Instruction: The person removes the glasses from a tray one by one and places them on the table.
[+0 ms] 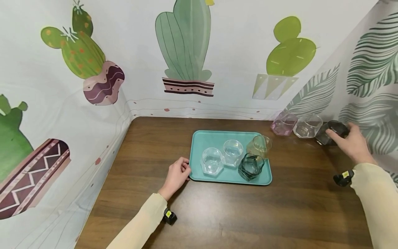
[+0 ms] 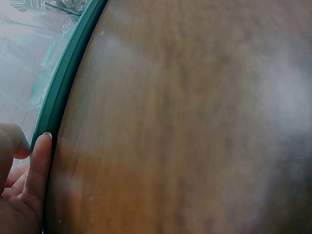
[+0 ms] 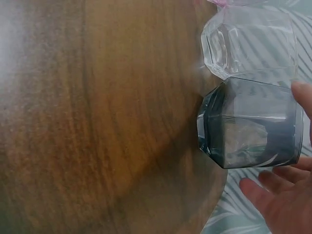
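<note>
My left hand [image 1: 178, 173] grips the left edge of a teal tray [image 1: 199, 138]. In the left wrist view one finger [image 2: 40, 163] lies along the tray's outer side. Two clear glasses [image 1: 212, 162], an amber glass [image 1: 260, 145] and a dark green glass [image 1: 251, 166] stand on the tray. At the back right, my right hand [image 1: 354, 143] is around a dark grey glass [image 3: 258, 124] that stands upright on the table. Its thumb is at the rim, and its other fingers are spread loosely on the opposite side.
To the left of the grey glass, another clear glass [image 1: 308, 126] and a pink glass [image 1: 284, 123] stand in a row along the back edge of the brown wooden table [image 1: 236, 214]. A patterned cloth backdrop [image 1: 236, 69] rises behind them and along both sides.
</note>
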Demonstrator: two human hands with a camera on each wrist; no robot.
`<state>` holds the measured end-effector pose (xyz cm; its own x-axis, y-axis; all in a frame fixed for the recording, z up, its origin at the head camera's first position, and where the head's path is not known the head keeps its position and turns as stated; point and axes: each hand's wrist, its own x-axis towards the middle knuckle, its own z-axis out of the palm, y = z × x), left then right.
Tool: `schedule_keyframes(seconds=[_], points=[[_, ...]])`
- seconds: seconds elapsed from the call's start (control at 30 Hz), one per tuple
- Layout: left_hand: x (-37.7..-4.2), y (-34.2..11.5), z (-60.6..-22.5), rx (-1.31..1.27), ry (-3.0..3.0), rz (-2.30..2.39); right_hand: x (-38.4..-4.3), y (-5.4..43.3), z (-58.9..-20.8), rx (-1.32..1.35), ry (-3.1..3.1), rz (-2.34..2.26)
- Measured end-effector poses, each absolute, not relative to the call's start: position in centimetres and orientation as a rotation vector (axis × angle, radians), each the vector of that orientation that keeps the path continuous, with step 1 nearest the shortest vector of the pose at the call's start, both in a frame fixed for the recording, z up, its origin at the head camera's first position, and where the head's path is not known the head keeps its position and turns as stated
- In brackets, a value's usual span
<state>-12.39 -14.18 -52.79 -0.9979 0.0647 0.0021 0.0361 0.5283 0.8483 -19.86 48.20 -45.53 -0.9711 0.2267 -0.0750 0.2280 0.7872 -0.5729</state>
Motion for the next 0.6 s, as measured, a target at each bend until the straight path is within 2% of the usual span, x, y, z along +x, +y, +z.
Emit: schedule_keyframes(seconds=[0.27,0.6], points=[[-12.4,-14.2,-52.8,0.106,2.719,1.519,-18.2,47.1,-45.2,0.302,3.135,-1.053],[-12.3,-14.3,-52.7,0.12,2.722,1.526,-16.4,44.7,-43.0,0.253,3.207,-1.045]])
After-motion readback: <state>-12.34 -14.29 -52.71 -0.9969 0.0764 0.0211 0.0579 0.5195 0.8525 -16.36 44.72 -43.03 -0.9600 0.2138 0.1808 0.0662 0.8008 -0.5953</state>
